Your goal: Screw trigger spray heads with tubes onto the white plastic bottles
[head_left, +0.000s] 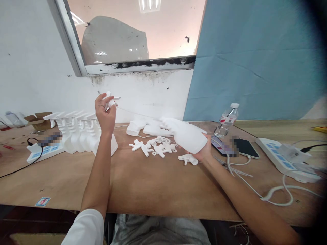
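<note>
Raised in front of the wall, my left hand (105, 110) is closed round a white trigger spray head (110, 102). A thin dip tube (138, 113) runs from it toward the neck of a white spray bottle (187, 136); whether its tip is inside I cannot tell. My right hand (205, 149) grips that bottle by its base, tilted with the neck to the left. Below the bottle lies a loose spray head (188, 159). Several more spray heads and small rings (159, 147) are heaped mid-table. Behind them white bottles (150, 128) lie on their sides.
Several bottles with spray heads (74, 132) stand in a group at left, beside a power strip (46, 152) and a cardboard box (39, 120). At right are a water bottle (228, 120), two phones (246, 148), white cables (277, 190) and another power strip (286, 160).
</note>
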Action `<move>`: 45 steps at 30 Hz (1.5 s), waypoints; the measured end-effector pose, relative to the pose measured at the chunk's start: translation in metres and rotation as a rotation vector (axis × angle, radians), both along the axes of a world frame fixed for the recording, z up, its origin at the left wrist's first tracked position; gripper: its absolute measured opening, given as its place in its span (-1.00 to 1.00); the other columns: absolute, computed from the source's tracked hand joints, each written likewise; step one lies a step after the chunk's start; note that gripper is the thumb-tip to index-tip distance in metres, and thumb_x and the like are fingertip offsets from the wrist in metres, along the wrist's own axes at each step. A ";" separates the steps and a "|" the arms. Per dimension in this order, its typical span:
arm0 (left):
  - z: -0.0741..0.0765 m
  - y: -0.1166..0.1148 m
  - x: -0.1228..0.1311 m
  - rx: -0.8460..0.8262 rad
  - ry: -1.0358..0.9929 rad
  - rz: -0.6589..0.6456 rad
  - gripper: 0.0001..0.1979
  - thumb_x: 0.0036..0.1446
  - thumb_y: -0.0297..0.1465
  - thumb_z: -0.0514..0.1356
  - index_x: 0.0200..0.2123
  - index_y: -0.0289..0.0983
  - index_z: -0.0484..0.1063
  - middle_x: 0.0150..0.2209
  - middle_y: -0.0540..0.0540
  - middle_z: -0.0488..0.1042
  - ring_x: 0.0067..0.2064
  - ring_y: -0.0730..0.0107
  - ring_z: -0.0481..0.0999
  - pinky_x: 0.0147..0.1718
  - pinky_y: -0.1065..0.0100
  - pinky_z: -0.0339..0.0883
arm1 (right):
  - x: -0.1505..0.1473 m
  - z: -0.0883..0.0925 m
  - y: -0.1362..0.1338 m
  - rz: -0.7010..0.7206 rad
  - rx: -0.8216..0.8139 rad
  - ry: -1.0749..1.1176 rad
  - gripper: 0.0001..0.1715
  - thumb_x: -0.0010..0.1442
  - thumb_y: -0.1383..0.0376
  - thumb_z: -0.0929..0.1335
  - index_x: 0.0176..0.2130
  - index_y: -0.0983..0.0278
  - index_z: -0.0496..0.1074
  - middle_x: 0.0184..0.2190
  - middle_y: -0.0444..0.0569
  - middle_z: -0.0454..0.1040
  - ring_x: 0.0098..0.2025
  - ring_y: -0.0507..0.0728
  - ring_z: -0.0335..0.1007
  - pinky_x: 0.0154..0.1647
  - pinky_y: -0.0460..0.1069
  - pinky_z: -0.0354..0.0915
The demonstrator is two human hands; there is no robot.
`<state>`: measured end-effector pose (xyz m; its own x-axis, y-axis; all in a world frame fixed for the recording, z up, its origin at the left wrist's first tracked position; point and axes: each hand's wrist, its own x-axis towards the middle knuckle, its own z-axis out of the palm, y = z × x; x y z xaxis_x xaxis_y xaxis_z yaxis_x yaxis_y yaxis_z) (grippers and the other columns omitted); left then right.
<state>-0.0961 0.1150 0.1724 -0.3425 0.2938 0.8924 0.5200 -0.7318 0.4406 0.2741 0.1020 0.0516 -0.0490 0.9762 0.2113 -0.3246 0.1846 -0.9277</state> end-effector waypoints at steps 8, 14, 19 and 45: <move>0.007 -0.027 0.036 -0.035 0.209 -0.202 -0.78 0.24 -0.31 0.13 -0.09 -0.20 0.48 0.15 -0.13 0.27 0.11 0.18 0.38 -0.12 0.33 0.48 | -0.034 -0.003 -0.025 0.634 -0.012 -0.172 0.11 -0.15 0.08 0.45 0.31 0.10 0.02 0.28 0.06 0.19 0.16 0.34 0.30 0.12 0.26 0.21; 0.011 -0.046 0.064 -0.080 0.347 -0.367 -0.80 0.27 -0.36 0.10 -0.13 -0.17 0.51 0.12 -0.12 0.34 0.15 0.16 0.35 -0.12 0.25 0.46 | -0.069 -0.026 -0.046 0.620 0.197 -0.499 0.44 -0.25 0.02 0.57 0.36 0.05 -0.24 0.39 0.09 -0.14 0.40 0.22 -0.21 0.32 0.21 -0.15; 0.014 -0.060 0.073 -0.137 0.324 -0.498 -0.80 0.27 -0.33 0.11 -0.09 -0.12 0.49 0.16 -0.08 0.29 0.13 0.16 0.37 -0.08 0.21 0.46 | -0.082 -0.036 -0.056 0.292 0.269 -0.761 0.36 -0.23 0.07 0.58 0.34 0.05 -0.14 0.36 0.08 -0.12 0.40 0.29 -0.24 0.34 0.24 -0.19; 0.017 -0.075 0.061 -0.664 0.564 -0.836 -0.62 0.11 -0.27 0.27 0.01 -0.18 0.42 -0.11 -0.10 0.50 -0.14 0.25 0.51 -0.27 0.36 0.42 | -0.092 -0.042 -0.069 0.086 0.273 -0.840 -0.14 -0.06 0.10 0.50 0.10 0.11 0.06 0.09 0.03 0.29 0.12 0.30 0.25 0.13 0.23 0.17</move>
